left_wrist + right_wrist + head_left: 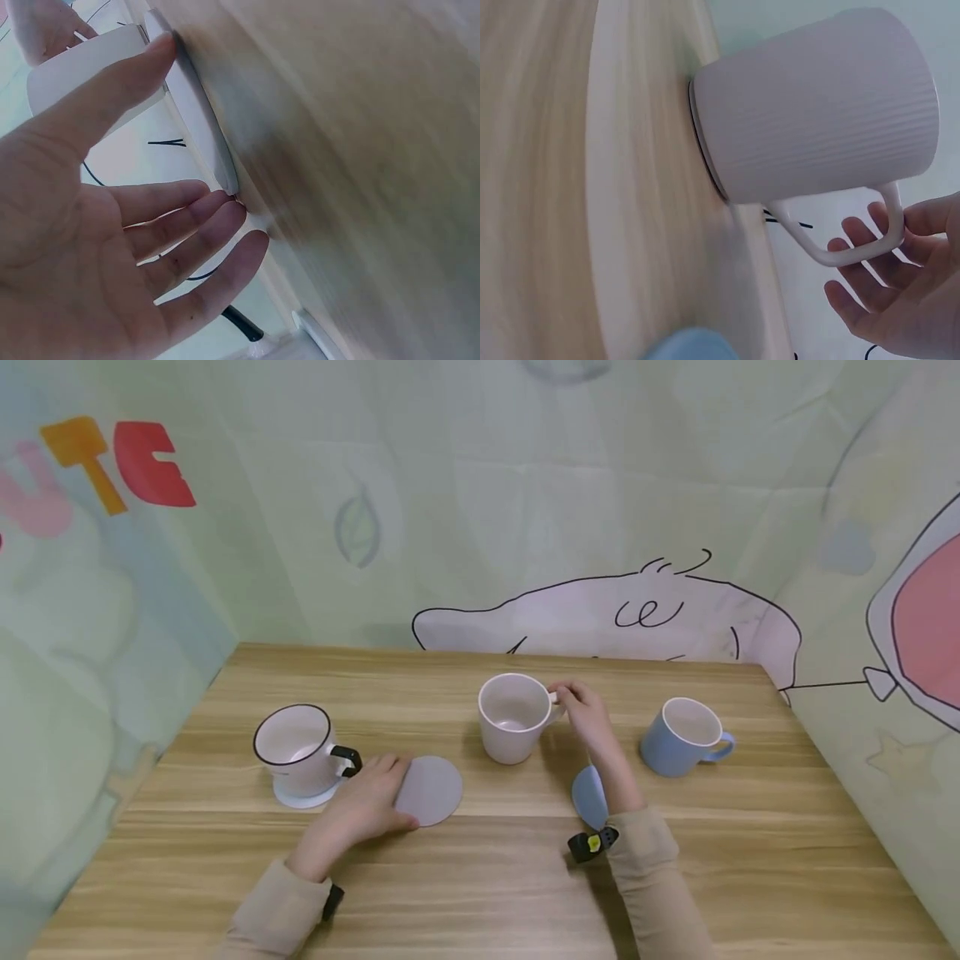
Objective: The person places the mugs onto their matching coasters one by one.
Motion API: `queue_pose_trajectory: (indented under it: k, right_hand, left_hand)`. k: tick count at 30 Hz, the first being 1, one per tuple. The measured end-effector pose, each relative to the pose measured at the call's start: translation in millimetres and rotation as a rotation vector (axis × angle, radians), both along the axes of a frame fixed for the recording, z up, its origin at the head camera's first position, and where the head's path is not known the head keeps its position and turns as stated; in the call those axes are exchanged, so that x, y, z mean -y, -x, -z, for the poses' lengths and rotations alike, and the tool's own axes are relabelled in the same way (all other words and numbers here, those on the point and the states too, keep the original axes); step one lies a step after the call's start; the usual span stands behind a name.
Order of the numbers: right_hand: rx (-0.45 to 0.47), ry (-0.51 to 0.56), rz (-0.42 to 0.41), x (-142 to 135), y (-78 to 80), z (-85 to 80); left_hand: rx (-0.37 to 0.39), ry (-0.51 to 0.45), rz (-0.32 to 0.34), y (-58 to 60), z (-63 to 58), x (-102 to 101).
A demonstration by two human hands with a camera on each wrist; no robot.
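My left hand [363,802] spans a round grey coaster [431,791] on the wooden table, thumb at one edge and fingertips at the opposite edge. In the left wrist view, that coaster [196,112] stands between thumb and fingers. With thumb and fingers, my right hand [588,718] pinches the handle of a pale ribbed mug [504,735], just behind and right of the grey coaster. The mug [817,112] is upright; whether its base touches the table I cannot tell. Its handle [847,255] shows between the fingers in the right wrist view.
On the left, a white mug with a black rim and handle [296,768] stands on a pale coaster [292,797]. A blue mug [671,747] stands at the right. A blue coaster [588,797] lies partly hidden under my right forearm. Printed cloth walls [450,527] border the table [465,893].
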State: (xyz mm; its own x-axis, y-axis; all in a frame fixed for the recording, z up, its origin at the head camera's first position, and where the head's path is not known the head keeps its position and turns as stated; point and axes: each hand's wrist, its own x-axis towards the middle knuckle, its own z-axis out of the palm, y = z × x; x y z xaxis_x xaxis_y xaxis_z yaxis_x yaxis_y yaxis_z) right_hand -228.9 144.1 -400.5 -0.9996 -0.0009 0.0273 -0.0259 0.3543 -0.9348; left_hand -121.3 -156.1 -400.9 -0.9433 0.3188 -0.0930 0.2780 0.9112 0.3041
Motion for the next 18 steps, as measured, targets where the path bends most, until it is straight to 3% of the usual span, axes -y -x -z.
queue_pose_trajectory:
  k: [10,18]
  right_hand:
    - [-0.011,-0.124,-0.096,-4.1,6.6,-1.0]
    - [0.049,-0.161,-0.146,-7.3,10.8,-3.0]
  left_hand:
    - [0.005,-0.008,0.012,1.6,1.9,1.9]
    - [0.015,-0.009,0.017,0.1,0.4,2.7]
